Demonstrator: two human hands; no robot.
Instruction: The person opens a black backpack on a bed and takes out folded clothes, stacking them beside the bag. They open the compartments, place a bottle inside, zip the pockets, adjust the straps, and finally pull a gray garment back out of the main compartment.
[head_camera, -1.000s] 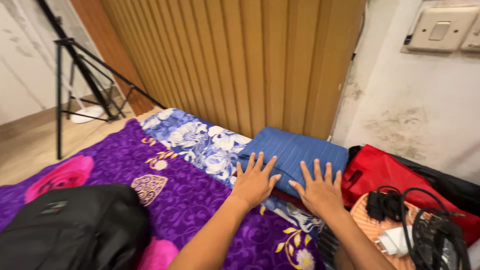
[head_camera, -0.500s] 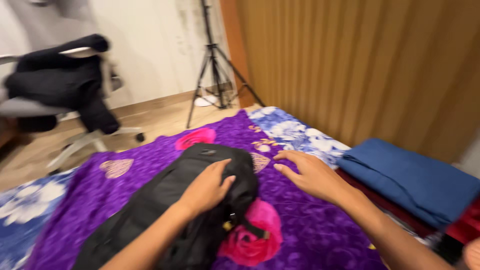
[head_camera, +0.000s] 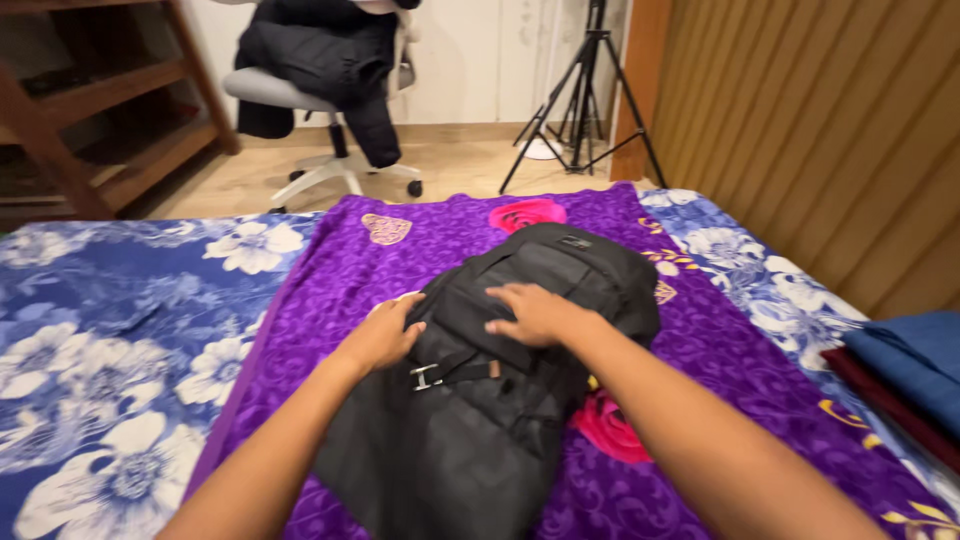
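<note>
Your left hand (head_camera: 383, 335) rests palm-down on the near left edge of the black backpack (head_camera: 490, 370), fingers loose and closed on nothing; your right hand (head_camera: 535, 312) lies flat on its upper panel, likewise grasping nothing. The backpack lies on the purple floral blanket (head_camera: 330, 260) on the bed. The loose strap with its metal buckle (head_camera: 424, 376) could snag if you drag the bag. Its near end is cut off, and your fingertips' hold is hard to judge.
</note>
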